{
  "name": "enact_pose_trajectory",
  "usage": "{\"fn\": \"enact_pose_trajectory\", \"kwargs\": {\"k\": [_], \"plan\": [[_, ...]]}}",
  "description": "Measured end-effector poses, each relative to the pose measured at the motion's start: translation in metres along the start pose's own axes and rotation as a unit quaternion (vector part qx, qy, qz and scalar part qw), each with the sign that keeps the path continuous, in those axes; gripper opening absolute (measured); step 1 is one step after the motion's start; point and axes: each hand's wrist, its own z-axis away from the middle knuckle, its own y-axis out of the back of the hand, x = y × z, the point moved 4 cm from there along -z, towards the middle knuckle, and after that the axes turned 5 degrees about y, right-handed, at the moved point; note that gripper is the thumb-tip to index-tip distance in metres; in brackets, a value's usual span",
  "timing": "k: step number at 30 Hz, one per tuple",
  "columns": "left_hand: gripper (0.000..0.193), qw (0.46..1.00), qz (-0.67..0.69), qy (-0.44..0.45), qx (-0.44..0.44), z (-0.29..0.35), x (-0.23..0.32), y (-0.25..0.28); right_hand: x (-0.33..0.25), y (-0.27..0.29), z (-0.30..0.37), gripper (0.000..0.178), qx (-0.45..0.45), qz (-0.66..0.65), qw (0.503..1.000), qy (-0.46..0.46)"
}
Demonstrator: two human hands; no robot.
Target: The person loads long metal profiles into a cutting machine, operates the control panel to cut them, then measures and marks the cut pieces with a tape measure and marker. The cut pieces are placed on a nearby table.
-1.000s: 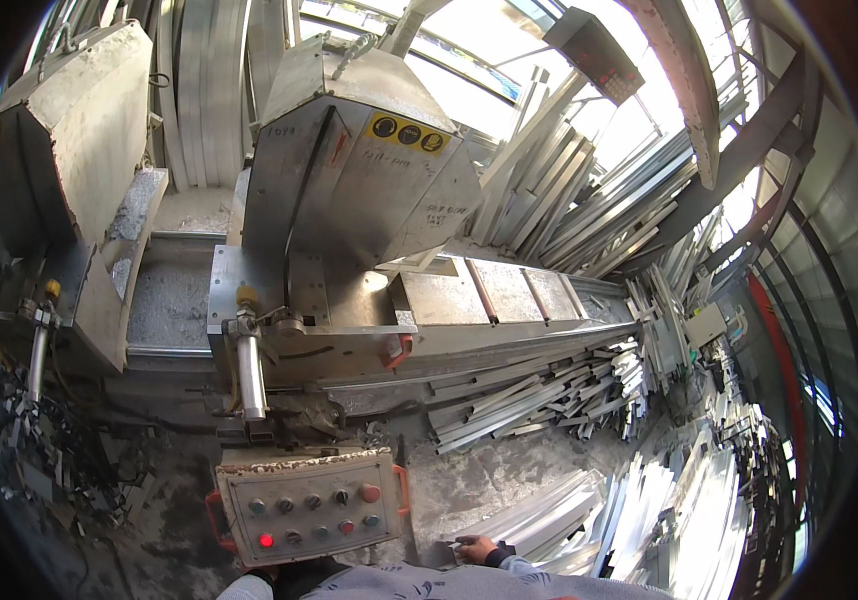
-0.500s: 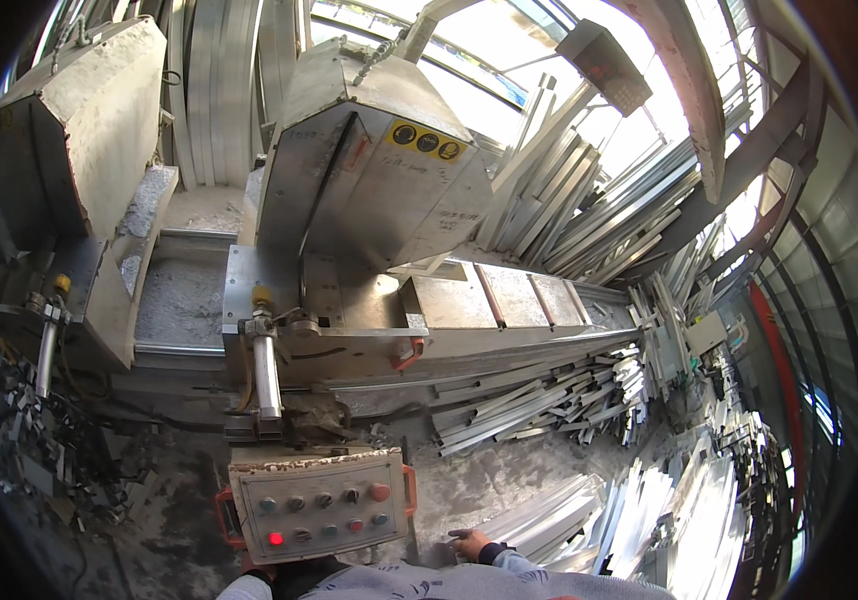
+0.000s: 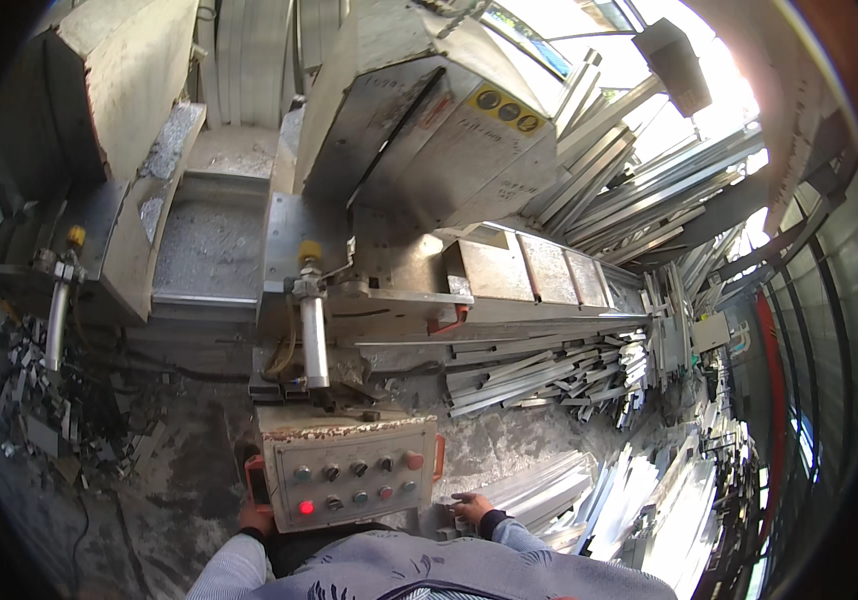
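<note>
A beige control box (image 3: 349, 455) with rusty edges stands right in front of me, with several knobs and push buttons on its face and a lit red button (image 3: 306, 508) at lower left. My left hand (image 3: 257, 517) is at the box's lower left corner, touching or close to the low end of the orange-red side handle (image 3: 258, 479); its fingers are mostly hidden. Off the box's right side, below the other orange handle (image 3: 439, 457), my right hand (image 3: 471, 508) has its fingers stretched out to the left, with nothing visibly gripped. A dark cuff (image 3: 492, 522) circles that wrist.
Beyond the box stands a large cutting machine with a metal hood (image 3: 439, 140), a silver cylinder (image 3: 316, 340) and a long bed (image 3: 549, 275). Metal profiles (image 3: 549, 375) lie piled at right; more lean behind. Offcuts (image 3: 44, 400) heap at left.
The view has shifted, so the machine and box appear higher and further right. More of both forearms shows, and my left hand has come further into view beside the box.
</note>
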Motion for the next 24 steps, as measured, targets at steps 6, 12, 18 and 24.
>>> {"fn": "enact_pose_trajectory", "kwargs": {"k": [6, 12, 18, 24], "plan": [[0.039, 0.998, 0.001, 0.066, 0.01, 0.022, -0.01, 0.03, -0.036, -0.003, 0.015, 0.054, -0.018, -0.05, 0.998, -0.033], [0.034, 0.994, -0.032, 0.101, 0.008, 0.034, -0.018, 0.056, -0.029, -0.015, 0.027, 0.059, -0.019, -0.009, 0.993, -0.117], [0.037, 0.988, -0.079, 0.12, -0.059, 0.033, -0.008, 0.076, -0.001, -0.03, 0.045, 0.053, -0.022, -0.083, 0.987, -0.134], [0.04, 0.983, -0.12, 0.098, -0.096, 0.029, 0.033, 0.082, 0.019, -0.032, 0.068, 0.052, 0.006, -0.113, 0.982, -0.15]]}}
